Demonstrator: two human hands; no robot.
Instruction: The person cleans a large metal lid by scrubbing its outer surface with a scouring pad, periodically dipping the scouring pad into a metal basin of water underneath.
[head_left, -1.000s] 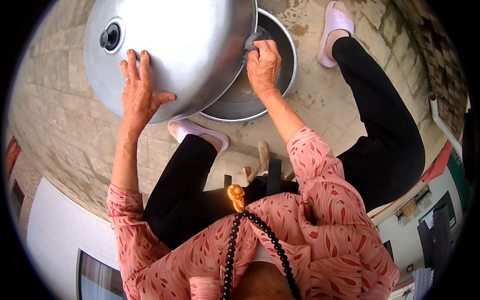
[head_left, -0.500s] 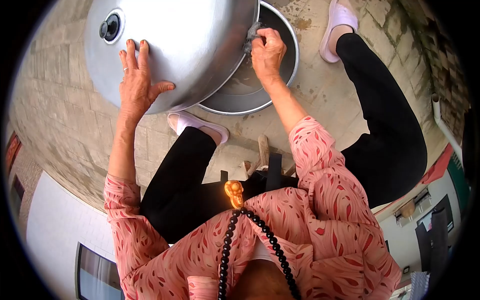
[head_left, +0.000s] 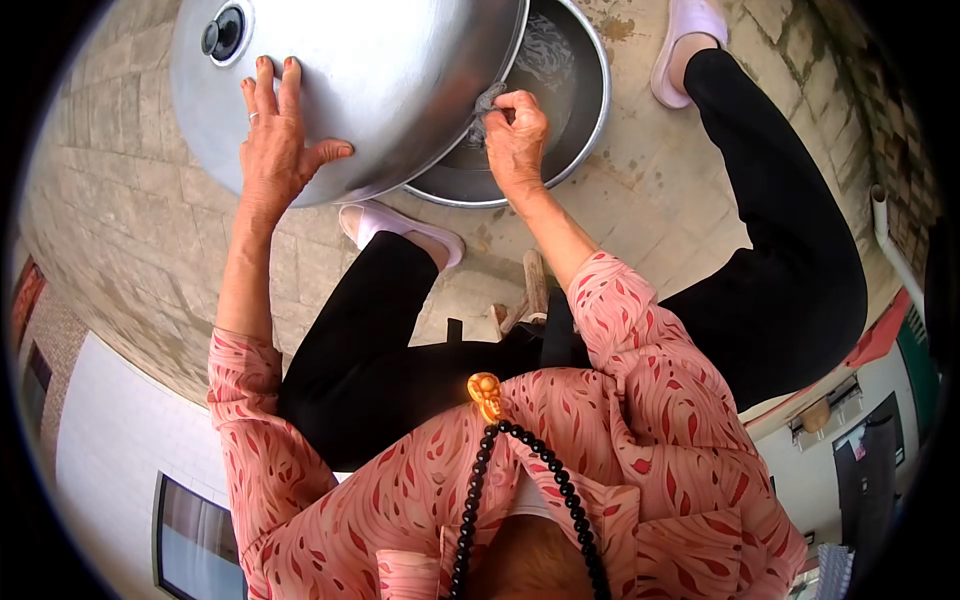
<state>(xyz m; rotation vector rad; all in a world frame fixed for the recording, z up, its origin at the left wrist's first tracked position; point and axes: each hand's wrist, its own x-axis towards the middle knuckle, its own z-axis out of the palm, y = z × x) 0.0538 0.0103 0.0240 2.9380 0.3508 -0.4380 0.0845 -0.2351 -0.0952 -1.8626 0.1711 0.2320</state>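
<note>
A large domed metal pot lid (head_left: 400,90) with a black knob (head_left: 223,34) leans over a round metal basin (head_left: 590,120). My left hand (head_left: 275,150) lies on the lid's outer face below the knob, fingers spread. In my right hand (head_left: 518,140) is a grey scouring pad (head_left: 484,112), pressed at the lid's rim on the basin side. Rippled water (head_left: 548,60) shows inside the basin, part of which the lid covers.
Stone paving (head_left: 110,150) surrounds the basin. My feet in light purple slippers (head_left: 668,70) stand on either side of it. A wooden stool leg (head_left: 535,280) shows beneath me. A bead necklace (head_left: 540,450) hangs down from my neck.
My right hand and the scouring pad have moved down and left along the lid's rim. More of the basin's water shows, with ripples. My left hand stays in place on the lid.
</note>
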